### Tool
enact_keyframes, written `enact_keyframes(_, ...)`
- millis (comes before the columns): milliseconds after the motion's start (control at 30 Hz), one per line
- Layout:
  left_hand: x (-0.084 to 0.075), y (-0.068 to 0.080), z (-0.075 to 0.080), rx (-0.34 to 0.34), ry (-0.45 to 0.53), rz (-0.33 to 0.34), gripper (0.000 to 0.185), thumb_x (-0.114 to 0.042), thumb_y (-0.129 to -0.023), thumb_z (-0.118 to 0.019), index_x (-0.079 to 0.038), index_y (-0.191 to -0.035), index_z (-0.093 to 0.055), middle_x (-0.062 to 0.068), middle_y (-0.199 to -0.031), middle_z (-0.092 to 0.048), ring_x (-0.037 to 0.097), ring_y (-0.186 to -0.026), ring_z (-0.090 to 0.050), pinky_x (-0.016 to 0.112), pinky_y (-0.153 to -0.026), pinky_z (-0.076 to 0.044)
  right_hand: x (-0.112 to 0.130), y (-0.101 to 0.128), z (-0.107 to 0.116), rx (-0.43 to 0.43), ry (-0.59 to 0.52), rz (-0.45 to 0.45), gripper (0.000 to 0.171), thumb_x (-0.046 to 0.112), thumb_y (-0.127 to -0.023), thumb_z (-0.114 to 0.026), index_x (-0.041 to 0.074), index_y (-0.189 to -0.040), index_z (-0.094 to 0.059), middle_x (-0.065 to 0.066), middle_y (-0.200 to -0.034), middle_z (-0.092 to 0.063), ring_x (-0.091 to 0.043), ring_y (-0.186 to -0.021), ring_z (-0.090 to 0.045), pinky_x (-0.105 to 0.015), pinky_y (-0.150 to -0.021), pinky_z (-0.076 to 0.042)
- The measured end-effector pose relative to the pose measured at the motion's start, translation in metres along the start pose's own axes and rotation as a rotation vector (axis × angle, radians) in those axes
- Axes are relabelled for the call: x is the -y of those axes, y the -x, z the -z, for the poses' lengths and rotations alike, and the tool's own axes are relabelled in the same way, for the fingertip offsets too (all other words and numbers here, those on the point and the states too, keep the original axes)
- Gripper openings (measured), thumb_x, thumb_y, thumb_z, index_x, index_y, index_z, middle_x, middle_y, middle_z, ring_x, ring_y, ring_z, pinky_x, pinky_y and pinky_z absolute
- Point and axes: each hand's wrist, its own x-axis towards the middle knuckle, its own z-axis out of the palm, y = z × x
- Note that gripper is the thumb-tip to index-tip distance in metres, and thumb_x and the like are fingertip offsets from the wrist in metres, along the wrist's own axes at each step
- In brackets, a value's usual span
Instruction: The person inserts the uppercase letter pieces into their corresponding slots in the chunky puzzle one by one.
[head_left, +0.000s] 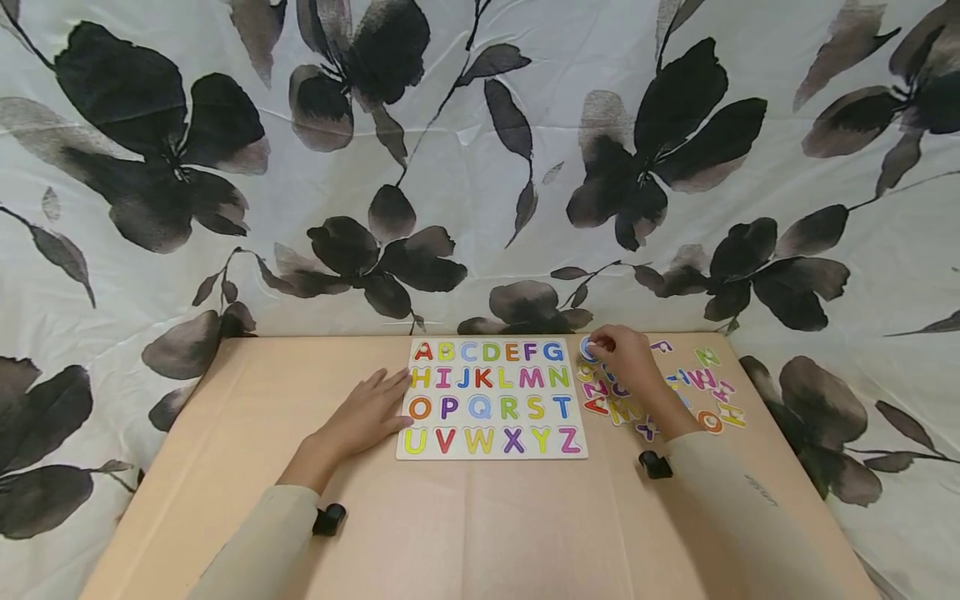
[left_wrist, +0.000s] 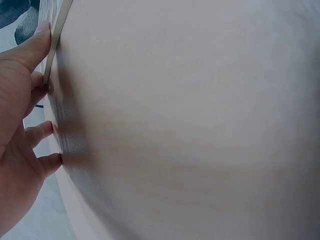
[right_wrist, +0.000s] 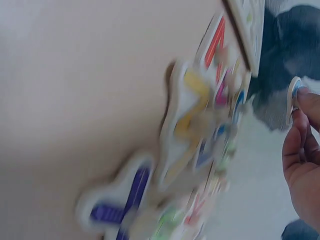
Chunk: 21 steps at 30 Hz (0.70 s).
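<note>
A white alphabet puzzle board (head_left: 465,422) with rows of coloured letters from A to Z lies on the table. My left hand (head_left: 370,408) rests at its left edge, fingers extended and thumb near the lower corner; in the left wrist view, the thumb touches the board's edge and some fingertips touch the tabletop. Just off the board's upper right corner, my right hand (head_left: 628,358) pinches a blue-and-white letter piece (right_wrist: 295,96) between thumb and fingers. In the right wrist view this piece is raised above the others, seen nearly edge-on, so its letter is hidden.
Loose letter pieces lie right of the board, among them a purple X (head_left: 647,428), an orange O (head_left: 709,422), a yellow H (head_left: 731,414) and a green N (head_left: 707,357). Several have small knobs. Behind the table (head_left: 525,533) hangs a flower-patterned cloth (head_left: 480,167).
</note>
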Motion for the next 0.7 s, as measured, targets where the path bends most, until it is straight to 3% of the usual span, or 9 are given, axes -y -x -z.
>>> enact_keyframes(400,0.001,0.001,0.001,-0.009,-0.003,-0.017,0.079,-0.043,-0.098,-0.069,-0.007,-0.160,-0.038,0.011,-0.169,-0.033,0.049,-0.155,-0.023,0.070,-0.121,-0.024,0.065,-0.016,-0.047,0.050,-0.085,0.093,0.016,0.019,-0.094,-0.077,0.009,-0.105,-0.073,-0.006,-0.097,-0.066,-0.021,-0.088,-0.059,-0.033,-0.077,-0.055)
enact_keyframes(700,0.000,0.002,0.001,-0.017,-0.009,-0.026,0.077,-0.041,-0.098,-0.069,-0.005,-0.159,-0.039,0.012,-0.168,-0.034,0.049,-0.154,-0.025,0.070,-0.121,-0.025,0.114,-0.032,-0.088,0.100,-0.074,0.147,0.011,0.018,-0.095,-0.076,0.011,-0.101,-0.070,-0.004,-0.095,-0.063,-0.018,-0.087,-0.059,-0.029,-0.078,-0.056)
